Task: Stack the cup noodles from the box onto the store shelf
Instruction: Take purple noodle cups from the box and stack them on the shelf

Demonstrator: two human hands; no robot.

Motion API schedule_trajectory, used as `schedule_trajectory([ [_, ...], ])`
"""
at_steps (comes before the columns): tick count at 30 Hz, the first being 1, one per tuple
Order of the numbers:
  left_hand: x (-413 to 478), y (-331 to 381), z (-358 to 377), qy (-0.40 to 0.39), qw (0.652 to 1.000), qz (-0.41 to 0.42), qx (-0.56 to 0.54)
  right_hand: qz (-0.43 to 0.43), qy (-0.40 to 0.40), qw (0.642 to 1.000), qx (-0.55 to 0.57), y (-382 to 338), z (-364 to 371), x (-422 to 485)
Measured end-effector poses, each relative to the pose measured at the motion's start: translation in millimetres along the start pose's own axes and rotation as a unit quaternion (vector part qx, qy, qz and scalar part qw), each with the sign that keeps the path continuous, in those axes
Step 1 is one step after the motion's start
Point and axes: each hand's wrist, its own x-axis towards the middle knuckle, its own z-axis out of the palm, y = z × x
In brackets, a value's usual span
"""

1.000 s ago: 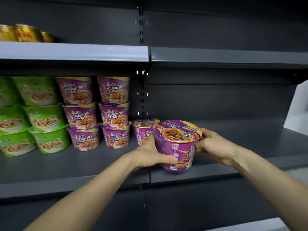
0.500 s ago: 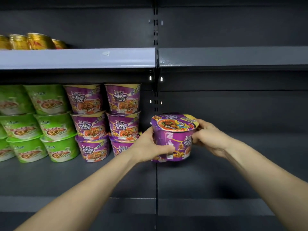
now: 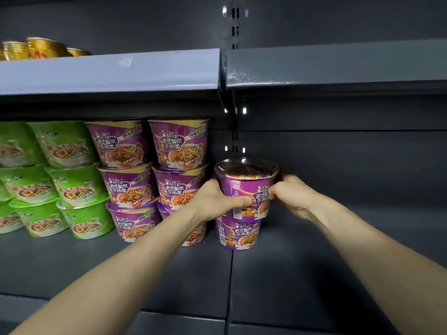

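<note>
Purple cups: eight. Six stand in two stacks of three [image 3: 154, 180]. One lone cup [image 3: 238, 234] stands just right of them, at the shelf [image 3: 314, 262] seam. The held cup [image 3: 244, 187] sits atop it, seemingly touching. Left hand [image 3: 212, 201] and right hand [image 3: 292, 197] grip its sides. Green cups [image 3: 72, 180]: at least six, left edge cropped. Open deck runs rightward.

You've carried the purple cup [image 3: 244, 189], gripped between your left hand [image 3: 212, 199] and right hand [image 3: 292, 197], back from the shelf edge [image 3: 169, 320] onto the lone cup [image 3: 238, 234] beside the purple stacks [image 3: 179, 165].
</note>
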Motion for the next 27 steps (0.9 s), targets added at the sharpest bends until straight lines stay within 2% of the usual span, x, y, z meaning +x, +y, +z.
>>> schedule_trajectory([
  [4,7.6,-4.4,-0.1,0.013,0.999,-0.018,-0.024,-0.007,0.016,1.000,-0.014,2.1,0.8,7.6],
  [6,9.3,-5.3,1.1,0.007,1.000,-0.023,0.006,-0.007,0.023,0.999,-0.024,0.7,0.8,9.8],
  [21,19.8,-13.0,0.9,-0.010,0.999,-0.041,0.003,-0.007,-0.052,0.995,-0.084,9.6,12.9,13.0],
  [27,28.5,-15.8,-1.1,-0.020,0.998,-0.057,-0.014,-0.011,-0.044,0.991,-0.127,12.2,19.7,13.0],
])
